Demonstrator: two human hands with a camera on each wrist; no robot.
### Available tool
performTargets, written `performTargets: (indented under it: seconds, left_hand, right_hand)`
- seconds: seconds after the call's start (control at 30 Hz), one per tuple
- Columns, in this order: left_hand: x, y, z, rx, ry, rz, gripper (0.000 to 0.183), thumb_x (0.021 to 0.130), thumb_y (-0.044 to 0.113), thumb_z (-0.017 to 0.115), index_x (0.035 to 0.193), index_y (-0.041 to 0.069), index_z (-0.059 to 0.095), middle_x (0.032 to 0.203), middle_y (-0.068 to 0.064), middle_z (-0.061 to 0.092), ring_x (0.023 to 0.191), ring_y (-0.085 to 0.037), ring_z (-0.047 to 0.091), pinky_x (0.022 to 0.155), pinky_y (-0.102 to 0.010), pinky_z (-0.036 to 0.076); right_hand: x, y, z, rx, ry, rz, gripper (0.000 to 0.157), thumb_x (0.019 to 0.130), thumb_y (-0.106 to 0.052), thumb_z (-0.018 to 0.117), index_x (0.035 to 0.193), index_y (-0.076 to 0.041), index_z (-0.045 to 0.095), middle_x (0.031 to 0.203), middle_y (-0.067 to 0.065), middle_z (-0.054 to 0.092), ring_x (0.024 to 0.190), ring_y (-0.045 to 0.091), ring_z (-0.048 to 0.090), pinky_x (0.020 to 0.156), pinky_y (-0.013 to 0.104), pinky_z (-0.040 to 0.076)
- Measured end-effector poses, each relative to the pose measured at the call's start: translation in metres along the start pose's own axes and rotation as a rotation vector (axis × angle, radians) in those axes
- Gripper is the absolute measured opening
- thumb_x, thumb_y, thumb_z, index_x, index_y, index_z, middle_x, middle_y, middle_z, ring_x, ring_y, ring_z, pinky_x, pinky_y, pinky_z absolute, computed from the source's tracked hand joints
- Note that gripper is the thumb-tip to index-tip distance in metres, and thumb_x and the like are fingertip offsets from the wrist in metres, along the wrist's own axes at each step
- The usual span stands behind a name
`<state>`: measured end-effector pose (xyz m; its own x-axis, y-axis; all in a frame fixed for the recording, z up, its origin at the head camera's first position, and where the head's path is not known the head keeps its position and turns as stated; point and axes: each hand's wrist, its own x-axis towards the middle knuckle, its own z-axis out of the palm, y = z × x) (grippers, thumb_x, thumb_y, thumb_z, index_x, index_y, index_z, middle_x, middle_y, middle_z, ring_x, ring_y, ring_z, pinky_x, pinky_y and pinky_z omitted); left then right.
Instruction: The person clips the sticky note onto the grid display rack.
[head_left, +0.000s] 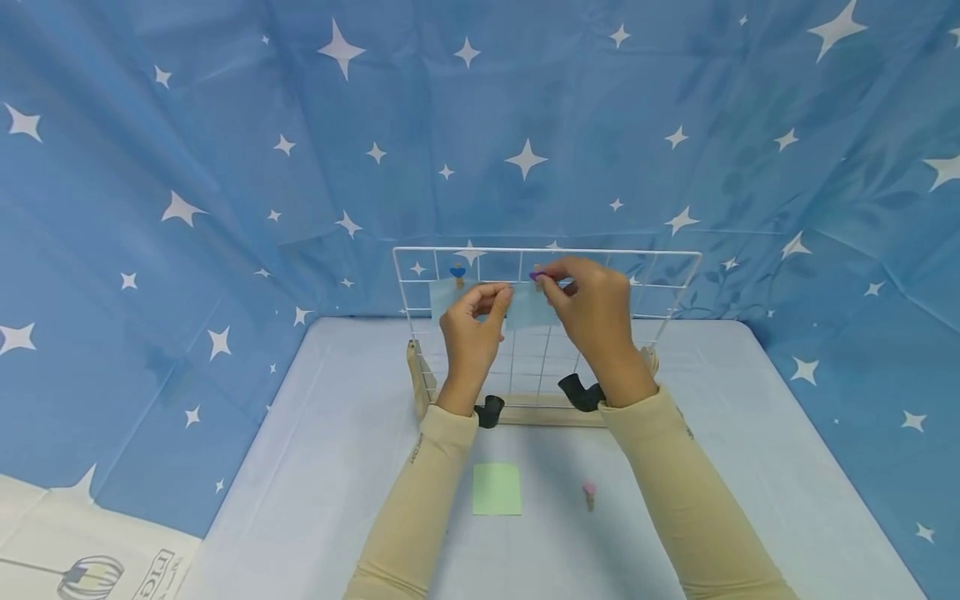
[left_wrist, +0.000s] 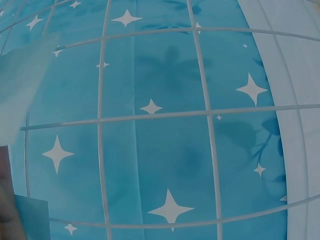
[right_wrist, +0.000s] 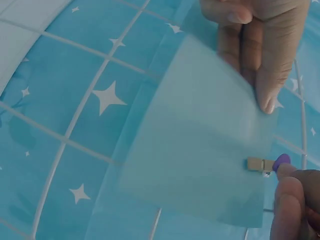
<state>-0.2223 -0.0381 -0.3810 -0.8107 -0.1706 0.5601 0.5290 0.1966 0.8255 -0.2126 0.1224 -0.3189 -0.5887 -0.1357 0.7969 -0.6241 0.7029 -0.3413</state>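
My left hand (head_left: 474, 329) pinches the upper left corner of a light blue paper square (head_left: 531, 308) against a white wire grid (head_left: 547, 250). At the top edge of this square, my right hand (head_left: 596, 308) pinches a small wooden clothespin with a purple heart (right_wrist: 264, 164). In the right wrist view the clothespin's wooden end lies over the paper. Left of it, another light blue square (head_left: 442, 302) hangs from the grid under a clothespin with a blue heart (head_left: 458, 273), partly covered by my left hand.
A light green paper square (head_left: 497, 490) and a clothespin with a pink heart (head_left: 589, 493) lie on the white table (head_left: 337, 483). The grid stands in a wooden base (head_left: 540, 415). Behind hangs a blue curtain with white stars (head_left: 480, 125).
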Motion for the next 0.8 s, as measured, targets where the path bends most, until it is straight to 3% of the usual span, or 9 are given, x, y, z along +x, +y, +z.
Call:
performTargets:
  seconds: [0.13, 0.3, 0.43, 0.57, 0.67, 0.8]
  left_hand:
    - [-0.002, 0.002, -0.002, 0.005, 0.008, 0.007, 0.017, 0.103, 0.016, 0.077, 0.109, 0.001, 0.082, 0.095, -0.013, 0.080, 0.083, -0.027, 0.075, 0.055, -0.028, 0.060]
    - [-0.004, 0.002, -0.005, 0.012, 0.018, 0.051, 0.016, 0.100, 0.014, 0.081, 0.107, 0.000, 0.083, 0.092, -0.014, 0.081, 0.078, -0.029, 0.078, 0.057, -0.028, 0.061]
    - [-0.005, 0.001, -0.007, 0.012, 0.020, 0.086, 0.015, 0.099, 0.013, 0.081, 0.106, -0.001, 0.083, 0.092, -0.015, 0.081, 0.078, -0.030, 0.078, 0.059, -0.029, 0.062]
    - [-0.006, 0.000, -0.009, 0.032, 0.016, 0.110, 0.017, 0.099, 0.013, 0.082, 0.107, -0.001, 0.082, 0.095, -0.015, 0.081, 0.081, -0.029, 0.077, 0.070, -0.031, 0.064]
    - [-0.007, 0.000, -0.011, 0.051, 0.011, 0.119, 0.018, 0.098, 0.015, 0.082, 0.108, 0.000, 0.082, 0.098, -0.014, 0.081, 0.082, -0.029, 0.077, 0.079, -0.033, 0.064]
    - [-0.007, -0.001, -0.015, 0.056, -0.001, 0.128, 0.020, 0.097, 0.015, 0.083, 0.110, 0.000, 0.081, 0.101, -0.014, 0.081, 0.082, -0.030, 0.077, 0.079, -0.035, 0.065]
  right_hand:
    - [-0.003, 0.004, 0.002, -0.030, 0.069, 0.001, 0.022, 0.091, -0.002, 0.087, 0.080, 0.004, 0.069, 0.074, 0.019, 0.071, 0.063, 0.033, 0.070, 0.059, 0.048, 0.061]
    - [-0.005, 0.010, 0.002, -0.010, 0.081, 0.009, 0.029, 0.090, -0.005, 0.088, 0.075, 0.002, 0.064, 0.070, 0.019, 0.067, 0.061, 0.034, 0.067, 0.058, 0.048, 0.059]
    - [-0.008, 0.015, 0.001, 0.021, 0.078, 0.014, 0.028, 0.090, -0.004, 0.088, 0.076, 0.002, 0.064, 0.071, 0.019, 0.067, 0.061, 0.034, 0.068, 0.058, 0.048, 0.059]
    - [-0.012, 0.018, -0.001, 0.063, 0.072, 0.022, 0.025, 0.090, -0.003, 0.087, 0.079, 0.003, 0.067, 0.073, 0.019, 0.069, 0.061, 0.034, 0.069, 0.058, 0.048, 0.060]
    - [-0.015, 0.020, -0.003, 0.110, 0.053, 0.036, 0.019, 0.090, -0.003, 0.087, 0.086, 0.005, 0.070, 0.075, 0.020, 0.069, 0.063, 0.033, 0.071, 0.060, 0.049, 0.061]
    - [-0.019, 0.022, -0.005, 0.162, 0.016, 0.065, 0.016, 0.090, -0.001, 0.087, 0.095, 0.006, 0.073, 0.080, 0.019, 0.070, 0.068, 0.032, 0.074, 0.065, 0.046, 0.064]
